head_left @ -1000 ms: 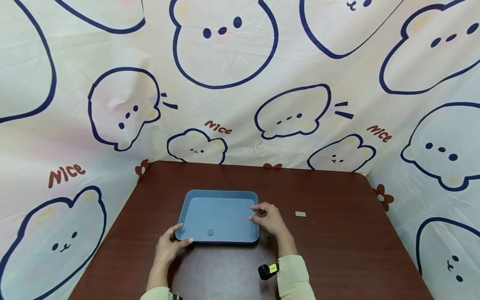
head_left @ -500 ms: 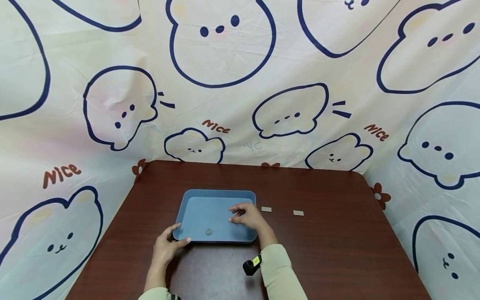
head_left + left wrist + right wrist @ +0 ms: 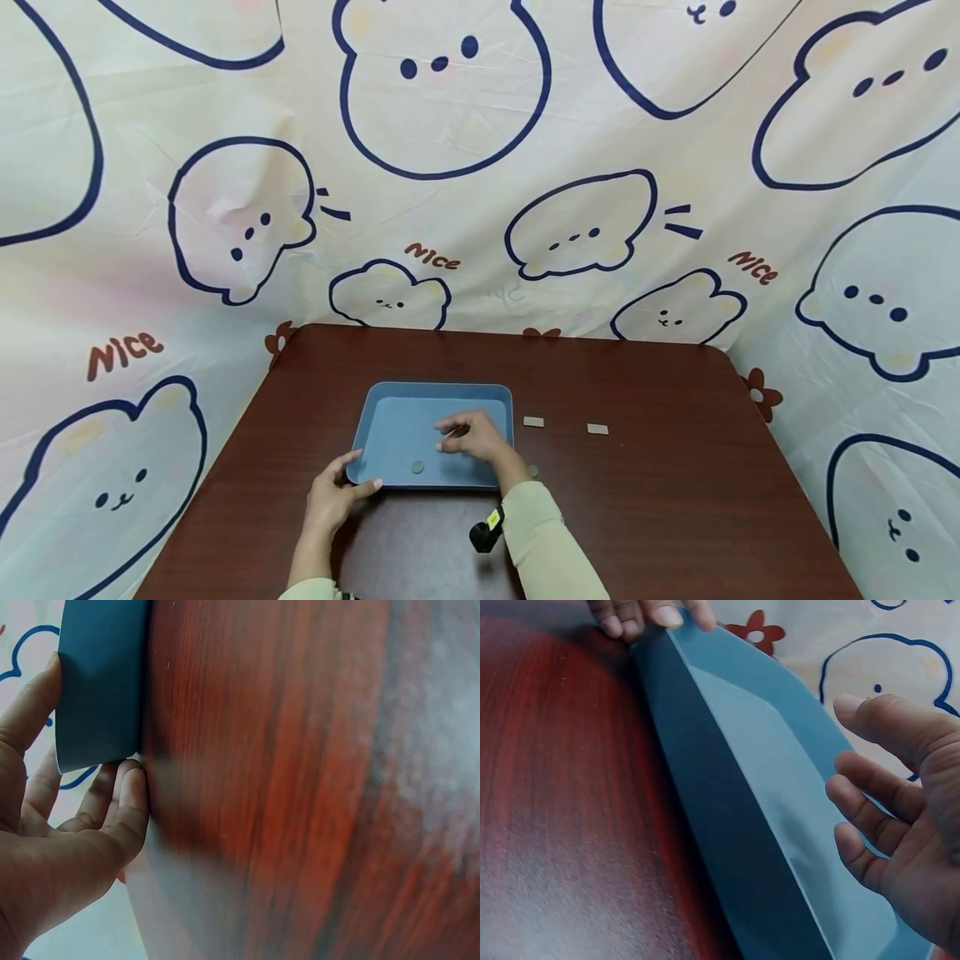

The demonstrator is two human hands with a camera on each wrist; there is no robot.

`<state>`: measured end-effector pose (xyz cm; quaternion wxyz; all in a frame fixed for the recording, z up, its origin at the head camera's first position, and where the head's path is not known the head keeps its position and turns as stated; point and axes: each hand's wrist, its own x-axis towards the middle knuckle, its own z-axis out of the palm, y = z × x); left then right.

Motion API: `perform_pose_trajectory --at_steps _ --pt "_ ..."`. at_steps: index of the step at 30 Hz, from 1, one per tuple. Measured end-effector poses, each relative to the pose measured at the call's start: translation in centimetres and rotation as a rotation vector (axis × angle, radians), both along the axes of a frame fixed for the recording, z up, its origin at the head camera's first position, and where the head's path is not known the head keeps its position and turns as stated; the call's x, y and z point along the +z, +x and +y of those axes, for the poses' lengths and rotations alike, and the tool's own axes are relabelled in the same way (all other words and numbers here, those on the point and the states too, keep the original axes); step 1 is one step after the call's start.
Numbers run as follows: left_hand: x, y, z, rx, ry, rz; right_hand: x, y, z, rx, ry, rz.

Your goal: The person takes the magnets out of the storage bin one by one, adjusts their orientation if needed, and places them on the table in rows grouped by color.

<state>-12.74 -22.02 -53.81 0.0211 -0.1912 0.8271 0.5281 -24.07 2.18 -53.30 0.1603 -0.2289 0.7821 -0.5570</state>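
Note:
A shallow blue tray [image 3: 405,414] lies on the brown table. My left hand [image 3: 330,494] grips its near left corner, thumb on the front rim and fingers around the side; in the left wrist view that hand [image 3: 82,825] is close against the tray wall [image 3: 105,682]. Inside the tray, near the front, lies a small round coin-like disc [image 3: 417,467]. Above the tray's right half is my right hand [image 3: 474,437]. Seen in the right wrist view, this hand [image 3: 900,802] has loosely bent fingers apart from the thumb, and no object shows between them.
Two small pale rectangular pieces [image 3: 533,422] lie right of the tray on the table [image 3: 675,500]. Another small round disc [image 3: 532,471] sits beside the tray's right edge, near my right wrist. A patterned cloth [image 3: 480,208] hangs behind the table.
My right hand has moved left from the tray's right edge to over its inside, uncovering a rectangular piece and a disc on the table. The left hand keeps its place at the corner.

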Motion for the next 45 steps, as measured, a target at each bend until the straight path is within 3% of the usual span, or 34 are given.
perform_pose_trajectory --at_steps 10,13,18,32,45 --pt "-0.2 -0.1 -0.1 -0.001 -0.012 0.001 -1.2 0.2 -2.0 0.029 -0.002 -0.122" --pt "-0.2 -0.2 0.0 0.006 -0.018 -0.001 -1.8 0.5 -2.4 0.028 -0.014 -0.138" --pt "-0.3 -0.3 -0.1 0.016 -0.009 -0.003 -2.2 0.6 -2.7 0.017 0.050 -0.144" --pt "-0.2 -0.4 -0.1 0.021 0.002 -0.016 -1.5 0.5 -3.8 0.064 0.300 -0.086" --pt "-0.2 -0.3 0.0 0.025 -0.001 -0.030 -2.0 1.3 -4.6 0.024 0.367 0.071"
